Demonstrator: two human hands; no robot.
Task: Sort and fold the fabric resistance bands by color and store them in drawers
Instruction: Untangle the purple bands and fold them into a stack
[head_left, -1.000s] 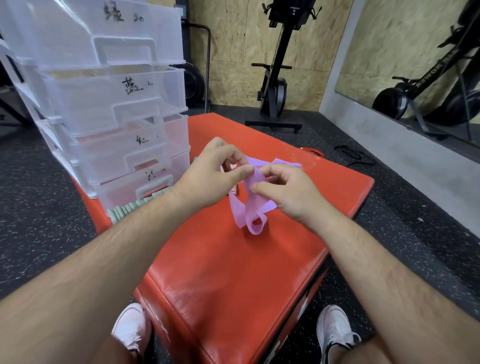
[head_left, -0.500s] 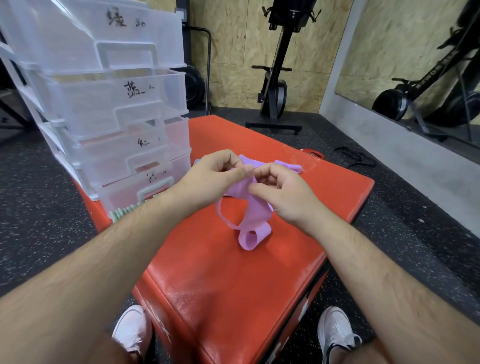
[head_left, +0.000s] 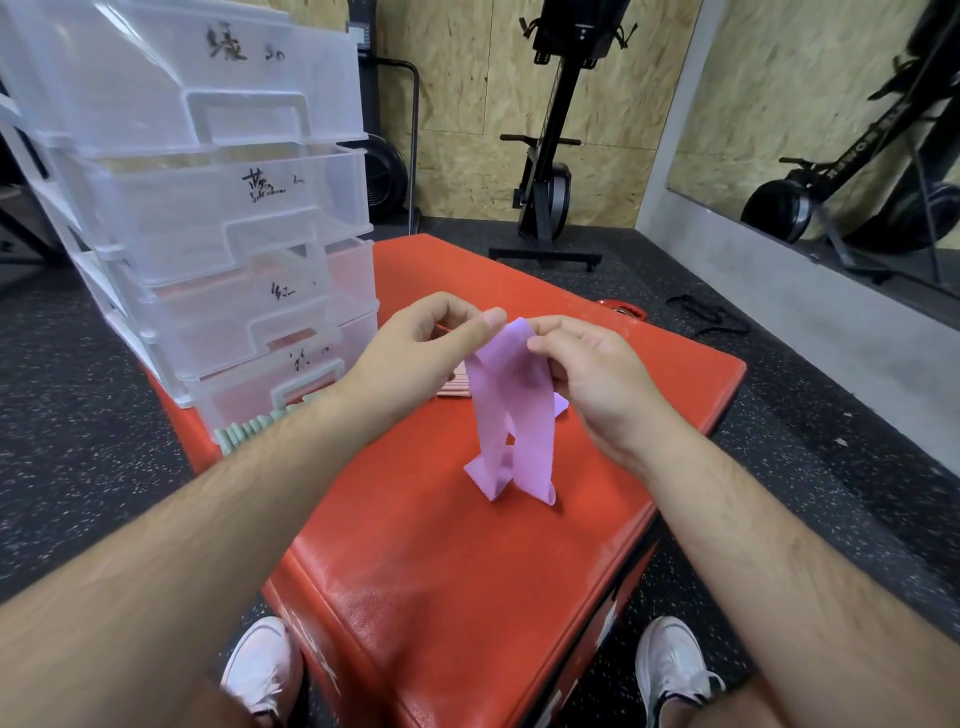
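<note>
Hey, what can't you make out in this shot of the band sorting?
Head view:
- green bands: mostly behind the left forearm, count unclear.
- pink bands: covered by left hand and purple band.
- drawer labels: handwriting too small to read.
- drawers: contents blurred by frosted plastic.

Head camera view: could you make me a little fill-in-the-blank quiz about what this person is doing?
1. The left hand and right hand pinch the top of a ____ resistance band.
2. Its lower ends touch the ____ padded box.
3. The clear drawer unit stands on the person's ____ side.
4. Folded ____ bands lie by the bottom drawer.
Missing words: purple; red; left; green.
</note>
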